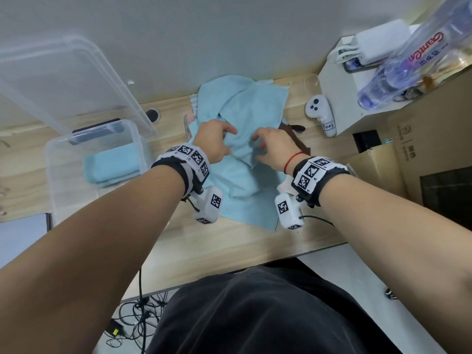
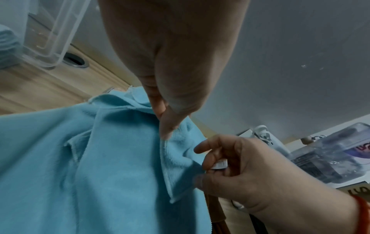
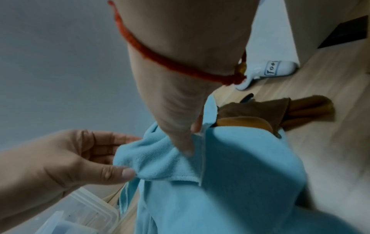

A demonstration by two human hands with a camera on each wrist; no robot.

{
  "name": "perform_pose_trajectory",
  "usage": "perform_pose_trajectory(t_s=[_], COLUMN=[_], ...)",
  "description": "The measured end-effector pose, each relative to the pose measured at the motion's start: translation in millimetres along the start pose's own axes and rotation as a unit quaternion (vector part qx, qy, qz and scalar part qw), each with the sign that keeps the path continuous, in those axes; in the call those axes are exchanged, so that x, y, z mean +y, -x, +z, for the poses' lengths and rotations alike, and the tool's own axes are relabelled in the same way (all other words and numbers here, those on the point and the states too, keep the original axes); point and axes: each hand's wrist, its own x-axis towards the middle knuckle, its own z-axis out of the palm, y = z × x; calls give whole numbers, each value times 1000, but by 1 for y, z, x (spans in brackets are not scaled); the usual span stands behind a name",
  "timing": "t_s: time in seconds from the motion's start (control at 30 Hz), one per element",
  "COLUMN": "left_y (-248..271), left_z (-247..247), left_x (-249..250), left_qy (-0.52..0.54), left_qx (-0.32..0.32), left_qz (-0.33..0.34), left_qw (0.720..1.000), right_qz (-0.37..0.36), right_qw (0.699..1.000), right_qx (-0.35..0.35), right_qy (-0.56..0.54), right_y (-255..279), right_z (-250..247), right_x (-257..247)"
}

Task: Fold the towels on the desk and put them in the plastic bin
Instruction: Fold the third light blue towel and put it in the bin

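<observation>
A rumpled heap of light blue towels (image 1: 245,108) lies mid-desk. My left hand (image 1: 227,139) pinches a fold of the top towel (image 2: 100,158) between thumb and fingers (image 2: 165,126). Close beside it, my right hand (image 1: 258,146) pinches the same towel's (image 3: 240,166) hemmed edge under its thumb (image 3: 184,142). In the left wrist view the right hand (image 2: 208,161) holds the corner by a small white label. The clear plastic bin (image 1: 58,190) stands at the left with folded blue towels (image 1: 112,164) inside. The left hand's fingers (image 3: 124,172) grip the fold in the right wrist view.
The bin's clear lid (image 1: 76,72) leans on the wall behind it. A brown cloth item (image 3: 260,110) pokes out right of the towels. A white controller (image 1: 320,113), a white box (image 1: 339,98), a water bottle (image 1: 408,60) and a cardboard box (image 1: 434,149) crowd the right side.
</observation>
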Motion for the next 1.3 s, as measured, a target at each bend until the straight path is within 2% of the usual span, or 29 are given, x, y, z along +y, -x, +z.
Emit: perform_pose_trajectory(t_s=[0.13,0.27,0.4,0.5,0.63,0.77,0.87,0.93,1.03,1.2,1.3], left_y=[0,12,31,47,77,111,132,150,175,216,226], left_z=[-28,-60,-84,-100,-120,-133,-131,-126,-116,-89,-73], left_x=[26,54,66,70,73,65,54,41,26,9,6], left_qy=[39,91,76,71,66,88,124,140,134,94,-12], left_qx=[58,135,196,233,269,297,307,311,296,175,189], left_qz=[17,22,15,7,9,10,9,9,17,56,50], left_qw=[997,986,978,970,961,951,944,940,945,979,981], right_qz=[-20,-51,-98,-117,-170,-193,-181,-178,-159,-84,-76], right_qw=[1000,992,980,975,967,964,963,953,932,924,914], right_qx=[21,112,174,183,144,143,181,241,319,313,316], right_qy=[1,-9,12,-41,-124,-118,-87,-43,-63,-202,-244], right_y=[2,0,10,23,46,74,92,103,122,152,164], right_z=[-22,-42,-64,-78,-86,-82,-68,-51,-39,-32,-34], right_x=[-13,-33,-60,-83,-110,-133,-143,-147,-147,-150,-157])
